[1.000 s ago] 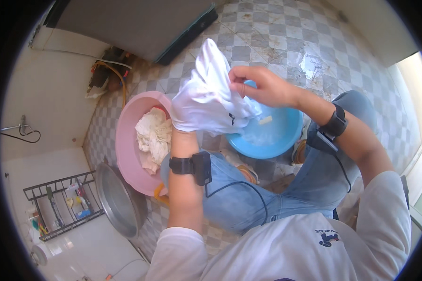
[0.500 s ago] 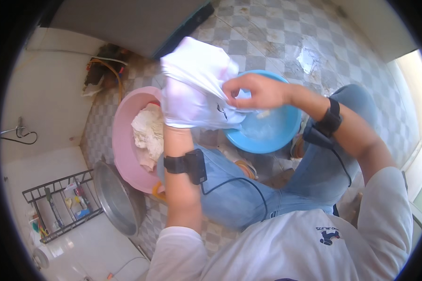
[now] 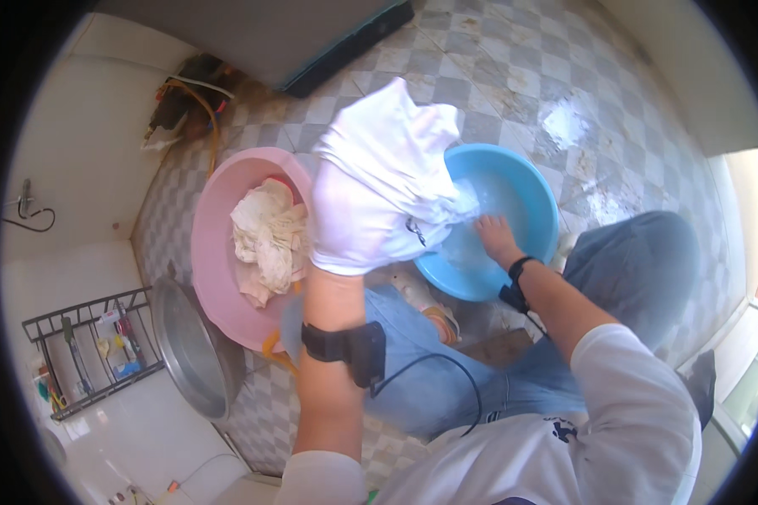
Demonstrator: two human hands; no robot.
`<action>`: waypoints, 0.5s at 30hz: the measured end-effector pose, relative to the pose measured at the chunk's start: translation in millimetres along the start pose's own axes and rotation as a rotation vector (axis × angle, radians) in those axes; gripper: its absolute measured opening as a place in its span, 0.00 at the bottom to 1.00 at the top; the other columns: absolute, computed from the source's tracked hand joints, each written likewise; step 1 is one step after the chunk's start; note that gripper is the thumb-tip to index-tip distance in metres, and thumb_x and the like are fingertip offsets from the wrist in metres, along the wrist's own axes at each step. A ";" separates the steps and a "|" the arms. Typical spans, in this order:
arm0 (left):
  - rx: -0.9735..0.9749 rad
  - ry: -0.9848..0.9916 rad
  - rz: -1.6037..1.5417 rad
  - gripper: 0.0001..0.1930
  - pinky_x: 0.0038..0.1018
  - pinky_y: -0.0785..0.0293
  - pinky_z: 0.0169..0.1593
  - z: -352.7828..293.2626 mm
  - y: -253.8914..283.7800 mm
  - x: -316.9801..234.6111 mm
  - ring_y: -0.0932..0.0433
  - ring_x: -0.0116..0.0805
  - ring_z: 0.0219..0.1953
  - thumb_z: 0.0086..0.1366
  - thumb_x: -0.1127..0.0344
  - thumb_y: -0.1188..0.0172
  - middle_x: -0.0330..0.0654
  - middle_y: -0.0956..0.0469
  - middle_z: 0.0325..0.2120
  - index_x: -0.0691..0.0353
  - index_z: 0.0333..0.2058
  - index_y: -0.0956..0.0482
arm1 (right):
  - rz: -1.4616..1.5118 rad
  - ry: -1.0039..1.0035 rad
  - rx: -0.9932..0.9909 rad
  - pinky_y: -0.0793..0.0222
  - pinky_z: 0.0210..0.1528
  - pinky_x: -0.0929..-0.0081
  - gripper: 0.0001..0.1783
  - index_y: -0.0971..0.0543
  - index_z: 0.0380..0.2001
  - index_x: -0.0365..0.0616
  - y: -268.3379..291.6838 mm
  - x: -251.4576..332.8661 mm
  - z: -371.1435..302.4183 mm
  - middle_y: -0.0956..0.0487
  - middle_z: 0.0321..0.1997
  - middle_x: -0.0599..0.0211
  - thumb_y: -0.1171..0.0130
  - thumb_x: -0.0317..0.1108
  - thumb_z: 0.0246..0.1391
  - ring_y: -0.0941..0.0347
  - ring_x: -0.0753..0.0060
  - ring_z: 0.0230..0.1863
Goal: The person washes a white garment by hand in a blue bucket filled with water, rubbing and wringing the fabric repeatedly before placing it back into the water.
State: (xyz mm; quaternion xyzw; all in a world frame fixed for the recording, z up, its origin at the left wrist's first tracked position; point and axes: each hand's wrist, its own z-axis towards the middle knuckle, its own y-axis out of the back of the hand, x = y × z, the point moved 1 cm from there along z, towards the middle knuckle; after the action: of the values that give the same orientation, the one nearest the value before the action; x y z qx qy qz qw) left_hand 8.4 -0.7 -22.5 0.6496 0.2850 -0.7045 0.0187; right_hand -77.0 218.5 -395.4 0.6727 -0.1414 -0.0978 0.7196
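A wet white cloth garment [image 3: 379,181] with a small dark logo covers my left hand, which is hidden inside it; my left forearm [image 3: 333,303] comes out below. The garment is raised between the two basins, and its right edge hangs over the rim of the blue basin [image 3: 551,189]. Inside that basin is cloudy, soapy-looking water. My right hand [image 3: 497,236] reaches over the basin's near side with its fingers stretched toward the water, apart from the garment. I see nothing held in it.
On the left, a pink basin [image 3: 208,244] holds crumpled cream cloths [image 3: 265,240]. A large metal basin [image 3: 189,349] leans near a black wire rack [image 3: 97,349] with brushes. A dark-edged grey panel [image 3: 269,38] stands at the back. Wet patches [image 3: 564,124] shine on the tiled floor.
My right hand has let go of the garment and moved down to the blue basin. The garment on my left hand has shifted slightly right and bunched up more.
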 end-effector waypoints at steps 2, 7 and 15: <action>0.006 0.024 -0.049 0.20 0.31 0.31 0.52 3.5 -3.2 5.4 0.28 0.37 0.48 0.64 0.56 0.51 0.43 0.27 0.46 0.59 0.51 0.33 | -0.053 -0.035 -0.072 0.30 0.38 0.65 0.18 0.29 0.46 0.46 -8.0 10.7 -2.5 0.25 0.38 0.66 0.50 0.31 0.49 0.26 0.62 0.37; 0.012 0.039 -0.147 0.20 0.30 0.32 0.52 11.3 -5.5 13.9 0.28 0.36 0.48 0.63 0.56 0.51 0.41 0.27 0.46 0.58 0.51 0.33 | -0.006 -0.144 0.184 0.29 0.38 0.65 0.19 0.33 0.47 0.41 -18.9 21.8 -20.0 0.25 0.34 0.61 0.52 0.28 0.50 0.26 0.60 0.36; 0.104 0.138 -0.334 0.18 0.28 0.32 0.52 19.4 -31.3 8.4 0.28 0.35 0.48 0.62 0.56 0.50 0.39 0.27 0.46 0.55 0.50 0.32 | 1.315 -1.058 0.636 0.35 0.16 0.70 0.13 0.30 0.39 0.30 -24.0 -23.0 -7.6 0.24 0.28 0.46 0.55 0.22 0.47 0.27 0.56 0.18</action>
State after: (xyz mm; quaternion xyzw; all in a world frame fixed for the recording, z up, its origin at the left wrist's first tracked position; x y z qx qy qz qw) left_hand -22.9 20.2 -18.6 0.6401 0.3528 -0.6654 -0.1518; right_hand -94.9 231.4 -421.4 0.4905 -0.8305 0.0805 0.2514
